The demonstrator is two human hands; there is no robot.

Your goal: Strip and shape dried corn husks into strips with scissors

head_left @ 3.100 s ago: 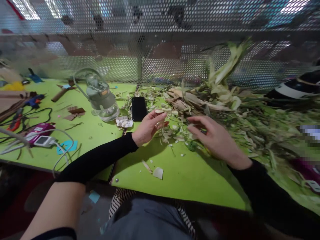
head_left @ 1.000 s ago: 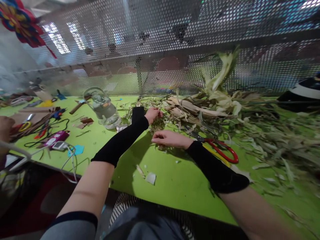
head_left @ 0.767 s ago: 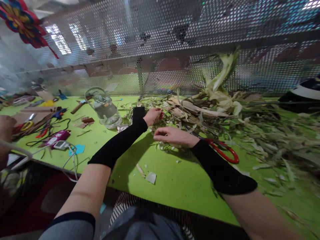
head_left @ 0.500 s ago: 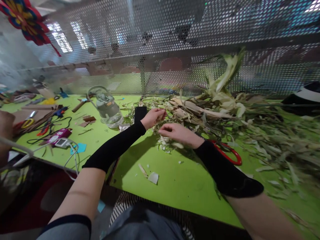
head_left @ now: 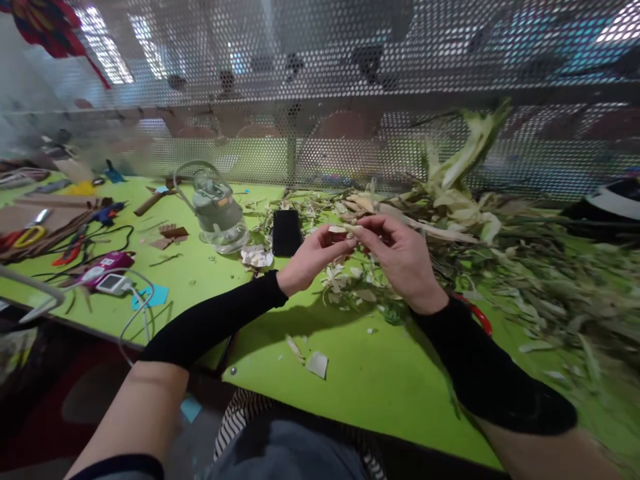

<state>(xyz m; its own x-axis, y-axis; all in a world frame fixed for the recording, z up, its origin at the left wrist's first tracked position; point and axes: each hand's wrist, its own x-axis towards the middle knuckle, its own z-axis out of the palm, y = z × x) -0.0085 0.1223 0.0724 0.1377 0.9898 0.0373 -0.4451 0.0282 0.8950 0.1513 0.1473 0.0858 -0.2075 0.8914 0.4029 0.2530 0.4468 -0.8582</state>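
My left hand (head_left: 311, 257) and my right hand (head_left: 400, 260) meet above the green table (head_left: 390, 373), fingertips pinched together on a small pale strip of husk (head_left: 345, 229). Both forearms wear black sleeves. Below the hands lies a scatter of pale husk scraps (head_left: 345, 280). A big pile of dried leaves and husks (head_left: 450, 207) spreads to the right and behind. Red-handled scissors (head_left: 480, 317) lie partly hidden under my right forearm.
A black phone (head_left: 287, 232) and a clear glass kettle (head_left: 215, 207) sit left of the hands. Further left are a purple device with white cables (head_left: 103, 277), tools and cords (head_left: 65, 233). A perforated metal screen (head_left: 320, 100) closes the back. Two pale scraps (head_left: 313, 360) lie near the front edge.
Both hands have lifted off the scrap pile and come together, pinching a pale strip between them. The view has shifted slightly right.
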